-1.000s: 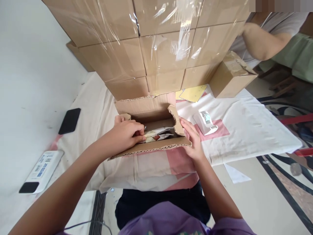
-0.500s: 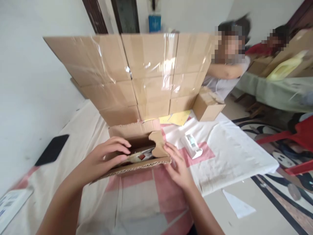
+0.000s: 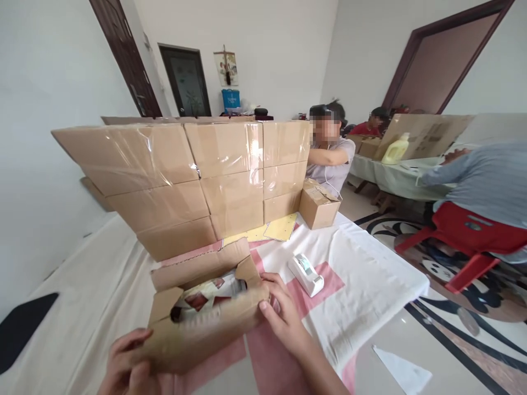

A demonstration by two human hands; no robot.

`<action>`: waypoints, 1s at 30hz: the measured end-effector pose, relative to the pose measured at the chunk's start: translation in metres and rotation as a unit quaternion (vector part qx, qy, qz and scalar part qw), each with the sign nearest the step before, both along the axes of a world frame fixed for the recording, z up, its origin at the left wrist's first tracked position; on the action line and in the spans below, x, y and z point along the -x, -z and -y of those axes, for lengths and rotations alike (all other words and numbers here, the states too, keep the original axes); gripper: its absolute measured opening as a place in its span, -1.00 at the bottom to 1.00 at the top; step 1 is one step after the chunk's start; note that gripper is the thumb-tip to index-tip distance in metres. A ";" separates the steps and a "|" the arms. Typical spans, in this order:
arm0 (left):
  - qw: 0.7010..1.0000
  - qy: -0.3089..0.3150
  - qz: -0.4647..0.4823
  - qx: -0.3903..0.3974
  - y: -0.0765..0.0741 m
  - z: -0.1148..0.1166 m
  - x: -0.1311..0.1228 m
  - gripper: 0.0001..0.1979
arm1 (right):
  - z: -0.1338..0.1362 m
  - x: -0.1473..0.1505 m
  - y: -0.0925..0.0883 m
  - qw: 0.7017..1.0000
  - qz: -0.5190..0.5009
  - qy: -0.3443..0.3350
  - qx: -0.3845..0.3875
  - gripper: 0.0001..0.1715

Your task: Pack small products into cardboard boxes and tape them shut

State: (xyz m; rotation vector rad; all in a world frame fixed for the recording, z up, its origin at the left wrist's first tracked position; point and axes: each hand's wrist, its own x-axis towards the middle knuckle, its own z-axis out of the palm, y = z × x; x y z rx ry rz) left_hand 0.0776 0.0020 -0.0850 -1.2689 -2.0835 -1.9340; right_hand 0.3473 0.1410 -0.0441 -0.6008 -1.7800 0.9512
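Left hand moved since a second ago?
Yes: the left hand has moved out of the box to its left end, leftward and farther from the tape dispenser.

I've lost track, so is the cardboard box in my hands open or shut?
The box is open: its far flap leans back, and printed packaging with dark red patches shows inside.

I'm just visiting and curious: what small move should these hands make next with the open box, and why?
Perhaps fold the far flap down over the opening. It stands raised behind the patterned contents, which lie uncovered inside the open box, while the left hand and right hand hold it at either end.
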 end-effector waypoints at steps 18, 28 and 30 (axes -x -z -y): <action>0.979 0.110 0.169 -0.012 -0.051 -0.027 0.009 -0.85 | 0.003 -0.008 -0.003 1.000 0.002 -0.006 0.006 -0.57; 0.979 0.179 -0.093 -0.016 -0.046 -0.027 0.016 -0.62 | 0.004 -0.003 -0.004 0.998 0.001 0.017 0.062 -0.55; 0.971 0.192 -0.138 0.012 -0.053 -0.026 0.025 -0.62 | 0.004 -0.004 -0.004 0.996 0.017 0.023 0.079 -0.52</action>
